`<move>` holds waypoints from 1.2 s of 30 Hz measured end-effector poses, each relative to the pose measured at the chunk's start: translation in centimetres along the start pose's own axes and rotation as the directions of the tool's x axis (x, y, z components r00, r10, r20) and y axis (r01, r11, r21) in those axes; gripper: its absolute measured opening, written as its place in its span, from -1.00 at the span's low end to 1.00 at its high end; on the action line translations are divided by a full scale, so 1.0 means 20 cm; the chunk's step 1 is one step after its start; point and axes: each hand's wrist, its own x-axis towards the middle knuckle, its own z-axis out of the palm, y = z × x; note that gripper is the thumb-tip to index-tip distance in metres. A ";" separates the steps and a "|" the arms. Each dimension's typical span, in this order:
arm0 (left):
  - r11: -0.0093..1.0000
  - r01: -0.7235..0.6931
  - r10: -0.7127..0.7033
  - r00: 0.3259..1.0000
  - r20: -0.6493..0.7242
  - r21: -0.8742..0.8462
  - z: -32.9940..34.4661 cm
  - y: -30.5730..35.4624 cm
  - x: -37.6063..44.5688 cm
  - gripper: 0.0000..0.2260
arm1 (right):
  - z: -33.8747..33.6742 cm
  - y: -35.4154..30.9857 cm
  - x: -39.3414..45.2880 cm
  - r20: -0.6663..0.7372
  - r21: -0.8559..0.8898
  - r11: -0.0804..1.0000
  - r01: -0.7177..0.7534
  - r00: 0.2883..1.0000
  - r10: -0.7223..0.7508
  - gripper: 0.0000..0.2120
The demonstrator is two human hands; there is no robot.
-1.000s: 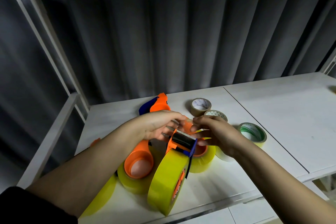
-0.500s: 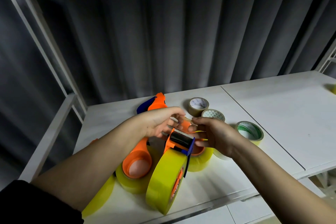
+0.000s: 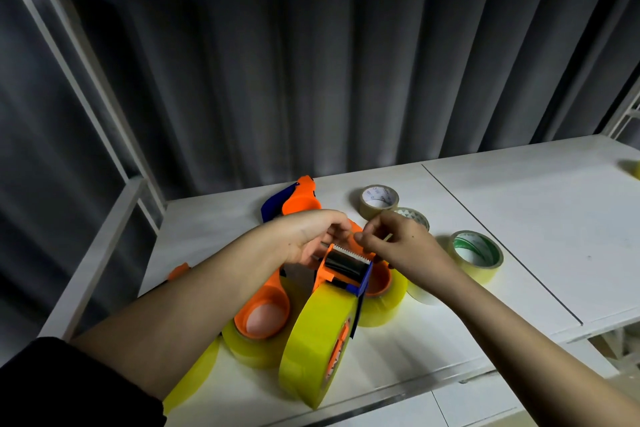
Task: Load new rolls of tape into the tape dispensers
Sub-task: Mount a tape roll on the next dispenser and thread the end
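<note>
Yellow roll (image 3: 317, 343) already seated in dispenser (image 3: 344, 265); left hand (image 3: 308, 236) grips its head; right hand (image 3: 394, 246) fingers pinch tape end near blade; threading unfinished; spare rolls (image 3: 476, 255) wait on tabletop (image 3: 519, 218).

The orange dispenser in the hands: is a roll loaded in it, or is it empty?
Loaded. A big yellow roll sits on edge in the orange dispenser, just below its toothed blade.

Counting what's on your shelf

You have two hands, left (image 3: 311, 236) and right (image 3: 401, 246), at one loaded dispenser (image 3: 343, 270); at least two more dispensers (image 3: 291, 201) (image 3: 263, 308) lie nearby, three small tape rolls (image 3: 379, 199) (image 3: 414, 215) (image 3: 476, 255) to the right, and several big yellow rolls (image 3: 318, 343), partly hidden, so you can't count them exactly.
</note>
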 end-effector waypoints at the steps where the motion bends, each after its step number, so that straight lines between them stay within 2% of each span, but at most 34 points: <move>1: 1.000 -0.003 0.003 1.000 0.002 0.003 0.00 0.00 0.00 -0.82 | 0.00 0.00 0.00 0.015 0.038 0.999 0.003 1.000 -0.004 -0.84; 5: 1.000 -0.012 0.012 1.000 0.003 0.016 0.01 0.00 -0.01 -0.82 | 0.00 -0.01 0.01 0.061 0.103 0.995 -0.002 0.998 -0.005 -0.84; 9: 0.994 -0.068 0.073 0.996 -0.058 0.079 0.01 0.00 -0.02 -0.74 | -0.01 -0.02 0.02 0.105 0.162 0.985 -0.050 0.994 0.034 -0.83; 13: 0.971 -0.162 0.185 0.975 -0.122 0.178 0.01 -0.03 -0.03 -0.79 | 0.00 -0.02 0.01 0.209 0.321 0.926 -0.198 0.969 0.135 -0.79; 19: 0.942 -0.238 0.268 0.957 -0.109 0.236 -0.01 -0.09 -0.02 -0.79 | 0.04 0.02 0.01 0.329 0.417 0.813 -0.408 0.901 0.284 -0.85; 23: 0.915 -0.329 0.365 0.922 -0.133 0.232 -0.01 -0.14 -0.01 -0.83 | 0.04 0.03 0.02 0.394 0.417 0.769 -0.485 0.859 0.328 -0.87; 26: 0.878 -0.429 0.464 0.873 -0.152 0.212 0.01 -0.17 -0.01 -0.82 | 0.03 0.03 0.03 0.427 0.368 0.792 -0.488 0.845 0.322 -0.89; 31: 0.909 -0.402 0.415 0.897 -0.151 0.109 0.01 -0.20 -0.02 -0.61 | 0.03 0.01 0.03 0.406 0.246 0.888 -0.388 0.873 0.269 -0.85; 34: 0.911 -0.397 0.411 0.892 -0.186 0.110 0.02 -0.22 0.00 -0.53 | 0.04 0.01 0.03 0.386 0.233 0.899 -0.371 0.884 0.265 -0.83; 36: 0.913 -0.398 0.407 0.892 -0.195 0.086 0.03 -0.23 0.00 -0.55 | 0.04 0.01 0.02 0.382 0.250 0.881 -0.402 0.877 0.292 -0.83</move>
